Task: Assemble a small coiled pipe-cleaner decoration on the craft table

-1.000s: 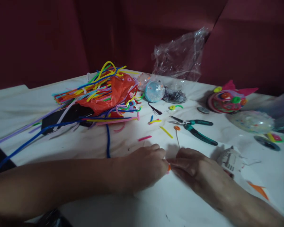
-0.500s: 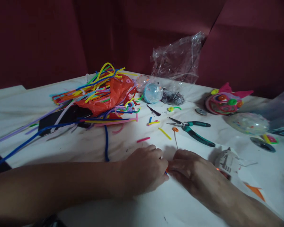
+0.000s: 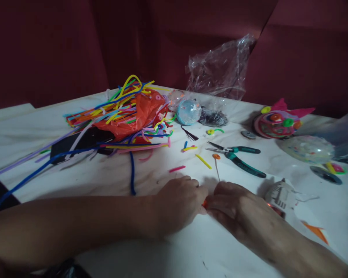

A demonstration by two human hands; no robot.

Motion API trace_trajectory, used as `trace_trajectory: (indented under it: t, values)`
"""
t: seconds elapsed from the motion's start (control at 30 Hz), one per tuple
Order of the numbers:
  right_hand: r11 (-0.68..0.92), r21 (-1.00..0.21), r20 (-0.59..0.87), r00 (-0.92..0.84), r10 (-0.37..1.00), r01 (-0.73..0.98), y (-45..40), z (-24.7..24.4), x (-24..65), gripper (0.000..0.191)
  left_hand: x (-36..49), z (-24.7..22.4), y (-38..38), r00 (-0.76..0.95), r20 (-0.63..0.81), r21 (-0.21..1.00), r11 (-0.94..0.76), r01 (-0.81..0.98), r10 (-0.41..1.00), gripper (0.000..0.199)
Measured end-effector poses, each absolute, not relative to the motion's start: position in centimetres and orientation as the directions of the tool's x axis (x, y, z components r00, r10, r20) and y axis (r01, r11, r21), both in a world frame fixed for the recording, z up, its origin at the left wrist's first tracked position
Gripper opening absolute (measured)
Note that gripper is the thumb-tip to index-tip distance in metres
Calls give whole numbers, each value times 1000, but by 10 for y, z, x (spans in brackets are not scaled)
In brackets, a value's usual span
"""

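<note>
**Between left hand [image 3: 178, 205] and right hand [image 3: 240, 210]: small orange piece [image 3: 204, 204]**

At left hand's 3 o'clock, right hand's 9 o'clock; neither nearer. Both hands bunched closed, apparently pinching it. Mostly covered; long axis: can't tell.

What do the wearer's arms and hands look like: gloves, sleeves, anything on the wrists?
The left hand and right hand are ungloved, and the forearms in view show no sleeves. No watch or bracelet shows; whether a ring is worn is unclear.

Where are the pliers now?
In the head view, the pliers lie right of centre on the table, beyond the right hand and beside the round orange piece.
</note>
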State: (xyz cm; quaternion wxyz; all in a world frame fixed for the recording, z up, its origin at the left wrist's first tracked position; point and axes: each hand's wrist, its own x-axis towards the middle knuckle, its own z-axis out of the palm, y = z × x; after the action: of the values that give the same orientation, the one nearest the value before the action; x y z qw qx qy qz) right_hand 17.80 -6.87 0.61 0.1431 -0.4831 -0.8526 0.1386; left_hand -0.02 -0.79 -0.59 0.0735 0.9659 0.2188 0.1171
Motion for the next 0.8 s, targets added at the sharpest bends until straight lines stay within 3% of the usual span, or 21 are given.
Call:
trace_trajectory:
  t: [0.53, 0.8]
  values:
    - [533, -361, 221, -485, 846, 765, -68, 3, 174, 26, -2, -11, -5, 888, 200, 211, -903, 374, 415, 6]
    - [526, -335, 231, -473, 850, 782, -67, 3, 172, 30, -4, -5, -2, 912, 170, 204, -919, 338, 373, 14]
